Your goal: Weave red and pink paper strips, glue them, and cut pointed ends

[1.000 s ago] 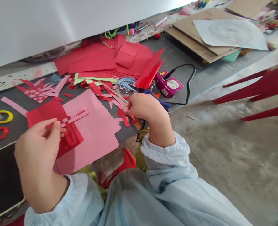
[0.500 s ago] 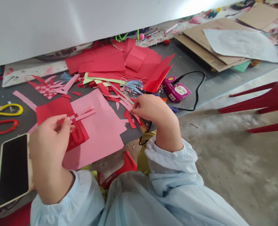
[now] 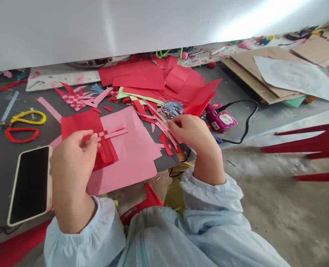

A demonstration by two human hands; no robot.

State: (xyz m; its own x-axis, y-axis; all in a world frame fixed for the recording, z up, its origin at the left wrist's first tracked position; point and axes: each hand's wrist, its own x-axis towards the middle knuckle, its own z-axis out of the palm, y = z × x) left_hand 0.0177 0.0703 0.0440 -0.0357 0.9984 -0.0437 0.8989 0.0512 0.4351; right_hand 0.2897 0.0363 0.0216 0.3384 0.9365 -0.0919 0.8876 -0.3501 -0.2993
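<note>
My left hand (image 3: pixel 72 163) pinches a red paper sheet (image 3: pixel 82 124) cut into strips, with pink strips (image 3: pixel 112 132) woven through it. The sheet lies over a large pink paper (image 3: pixel 131 155) on the dark table (image 3: pixel 3 155). My right hand (image 3: pixel 190 131) is closed on a thin pink paper strip (image 3: pixel 160 120) among loose red and pink strips beside the pink paper. Both sleeves are pale blue.
A phone (image 3: pixel 29 185) lies face up left of my left hand. Scissors with yellow and red handles (image 3: pixel 25 124) lie further left. A finished red-pink weave (image 3: pixel 75 98), a red paper pile (image 3: pixel 153 76), a pink glue gun (image 3: pixel 221 118) with black cord, cardboard (image 3: pixel 253 70) and red chair legs (image 3: pixel 306 144) surround.
The view has swung left, shifting everything rightward in frame. My right hand has lifted slightly with a pink strip. My left hand keeps its pinch on the red sheet.
</note>
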